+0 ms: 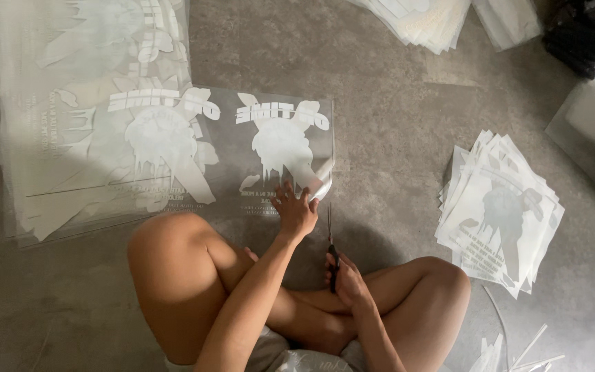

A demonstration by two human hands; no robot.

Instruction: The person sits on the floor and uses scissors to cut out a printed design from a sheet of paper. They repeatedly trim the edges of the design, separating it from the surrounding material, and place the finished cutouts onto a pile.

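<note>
Left hand (296, 210) lies flat, fingers spread, on the near edge of the clear printed film sheet (270, 148) on the floor. Right hand (347, 279) is closed around the black handles of the scissors (331, 244). Scissors' long axis runs away from the body, tips toward the sheet's curled right corner.

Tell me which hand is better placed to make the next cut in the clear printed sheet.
Probably the right hand: it holds the scissors, blades pointing at the sheet's near edge. The left hand lies flat on the sheet, pinning it to the floor, so it suits steadying.
</note>
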